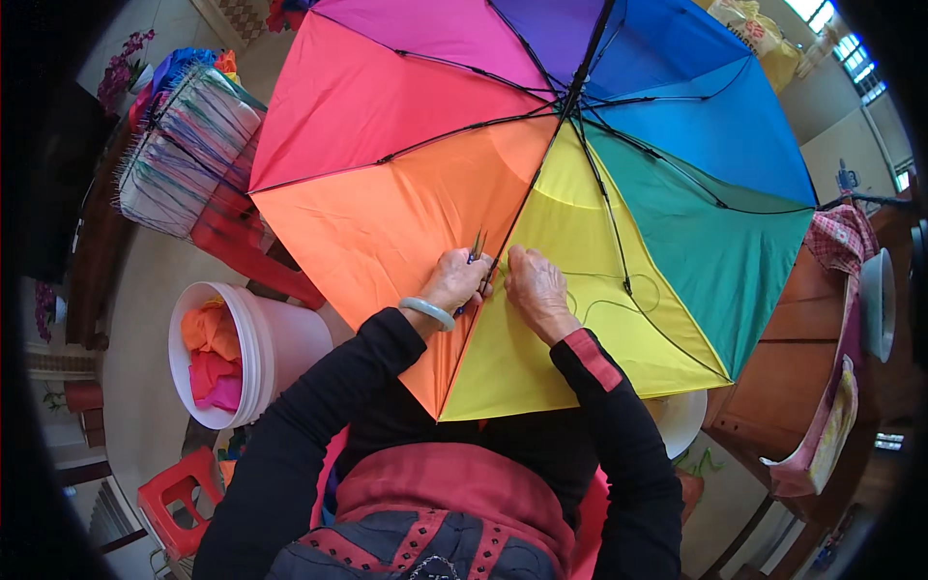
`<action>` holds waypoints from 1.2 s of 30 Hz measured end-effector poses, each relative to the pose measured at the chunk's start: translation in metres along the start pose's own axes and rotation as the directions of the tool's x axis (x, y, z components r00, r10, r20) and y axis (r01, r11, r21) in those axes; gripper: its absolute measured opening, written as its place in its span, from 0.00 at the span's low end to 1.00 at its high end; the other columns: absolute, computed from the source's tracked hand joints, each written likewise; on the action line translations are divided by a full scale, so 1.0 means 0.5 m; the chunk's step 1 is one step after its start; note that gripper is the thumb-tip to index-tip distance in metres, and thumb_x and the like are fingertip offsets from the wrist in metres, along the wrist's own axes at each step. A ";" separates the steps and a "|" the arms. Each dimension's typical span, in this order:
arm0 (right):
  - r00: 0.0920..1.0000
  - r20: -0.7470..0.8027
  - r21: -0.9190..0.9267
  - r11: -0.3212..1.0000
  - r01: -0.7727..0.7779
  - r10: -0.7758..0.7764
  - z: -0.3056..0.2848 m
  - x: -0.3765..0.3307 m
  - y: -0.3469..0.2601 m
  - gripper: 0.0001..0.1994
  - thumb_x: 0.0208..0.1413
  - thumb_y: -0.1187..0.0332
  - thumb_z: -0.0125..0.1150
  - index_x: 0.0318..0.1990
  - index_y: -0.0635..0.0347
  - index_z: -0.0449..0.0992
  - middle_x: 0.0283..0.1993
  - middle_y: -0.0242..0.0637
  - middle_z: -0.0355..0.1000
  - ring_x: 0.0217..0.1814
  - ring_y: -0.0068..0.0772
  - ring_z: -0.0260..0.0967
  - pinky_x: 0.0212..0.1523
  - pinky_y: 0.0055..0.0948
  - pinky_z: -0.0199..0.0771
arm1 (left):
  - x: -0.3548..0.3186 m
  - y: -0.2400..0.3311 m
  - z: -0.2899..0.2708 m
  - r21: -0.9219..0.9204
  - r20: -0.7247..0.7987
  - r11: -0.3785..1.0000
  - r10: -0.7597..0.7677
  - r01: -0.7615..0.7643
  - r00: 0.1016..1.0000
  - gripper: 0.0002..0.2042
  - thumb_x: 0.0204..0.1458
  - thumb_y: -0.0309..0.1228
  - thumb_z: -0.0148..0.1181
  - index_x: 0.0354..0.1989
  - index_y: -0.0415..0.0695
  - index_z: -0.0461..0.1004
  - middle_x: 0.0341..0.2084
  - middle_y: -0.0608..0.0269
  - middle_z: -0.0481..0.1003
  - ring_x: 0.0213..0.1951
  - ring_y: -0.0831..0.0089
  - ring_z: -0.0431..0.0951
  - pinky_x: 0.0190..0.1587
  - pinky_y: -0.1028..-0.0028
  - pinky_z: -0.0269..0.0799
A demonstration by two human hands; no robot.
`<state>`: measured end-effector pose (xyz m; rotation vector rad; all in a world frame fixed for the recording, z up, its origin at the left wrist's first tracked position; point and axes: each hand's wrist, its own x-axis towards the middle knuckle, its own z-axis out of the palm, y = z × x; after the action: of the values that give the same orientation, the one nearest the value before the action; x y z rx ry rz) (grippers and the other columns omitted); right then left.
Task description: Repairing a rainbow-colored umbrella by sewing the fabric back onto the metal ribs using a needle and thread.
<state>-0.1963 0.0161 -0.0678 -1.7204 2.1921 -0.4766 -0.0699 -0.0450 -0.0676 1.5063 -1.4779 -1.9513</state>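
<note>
I see the open rainbow umbrella [406, 193] filling the upper view, inside up. My left hand [456, 280] grips small scissors [476, 246], blades pointing to 12 o'clock, at the orange-yellow seam. My right hand [535, 288], just beside at 3 o'clock, pinches the yellow panel fabric. White bucket [290, 338] of cloth at 9 o'clock.

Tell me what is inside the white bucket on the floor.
The white bucket holds crumpled cloth in orange and pink, heaped near its rim. Whatever lies beneath that cloth, deeper down, is covered and cannot be seen.
</note>
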 end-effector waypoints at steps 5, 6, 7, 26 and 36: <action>0.999 0.040 0.044 0.999 0.031 -0.033 0.006 -0.004 0.014 0.06 0.43 0.70 0.51 0.29 0.61 0.65 0.28 0.50 0.68 0.32 0.54 0.67 0.32 0.46 0.66 | -0.008 0.013 0.006 0.029 0.006 1.000 -0.013 0.013 1.000 0.11 0.51 0.33 0.47 0.24 0.39 0.67 0.14 0.63 0.70 0.11 0.79 0.66 0.14 0.80 0.61; 0.998 0.046 0.054 0.998 0.028 -0.030 0.007 -0.004 0.015 0.05 0.43 0.71 0.51 0.28 0.61 0.65 0.28 0.50 0.68 0.32 0.54 0.67 0.33 0.46 0.66 | -0.010 0.015 0.006 0.029 0.005 0.999 -0.013 0.013 1.000 0.11 0.51 0.33 0.47 0.24 0.39 0.67 0.14 0.63 0.70 0.11 0.79 0.66 0.14 0.80 0.61; 0.998 0.052 0.065 0.998 0.023 -0.027 0.008 -0.004 0.016 0.05 0.42 0.71 0.51 0.28 0.61 0.66 0.28 0.50 0.68 0.32 0.54 0.66 0.33 0.46 0.66 | -0.011 0.018 0.006 0.032 0.003 0.999 -0.018 0.018 1.000 0.10 0.51 0.33 0.47 0.24 0.39 0.68 0.14 0.63 0.70 0.11 0.79 0.66 0.14 0.80 0.61; 0.999 -0.039 0.219 0.976 -0.003 0.012 0.005 0.003 0.014 0.06 0.42 0.72 0.54 0.28 0.64 0.66 0.27 0.53 0.68 0.33 0.54 0.67 0.32 0.44 0.67 | -0.017 0.014 0.026 -0.138 -0.104 0.990 -0.040 0.025 0.994 0.10 0.50 0.32 0.47 0.25 0.36 0.66 0.18 0.61 0.69 0.17 0.75 0.72 0.16 0.81 0.65; 0.997 0.063 0.181 0.983 0.021 -0.033 -0.013 -0.024 0.024 0.14 0.38 0.71 0.60 0.32 0.64 0.63 0.28 0.53 0.68 0.34 0.56 0.68 0.33 0.46 0.68 | -0.020 0.008 0.013 -0.286 -0.100 0.958 -0.058 0.027 0.993 0.11 0.52 0.31 0.42 0.30 0.32 0.63 0.21 0.54 0.71 0.19 0.71 0.74 0.16 0.78 0.68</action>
<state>-0.2071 0.0309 -0.0668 -1.6478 2.0157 -0.5975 -0.0726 -0.0362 -0.0592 1.4971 -1.0755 -1.9720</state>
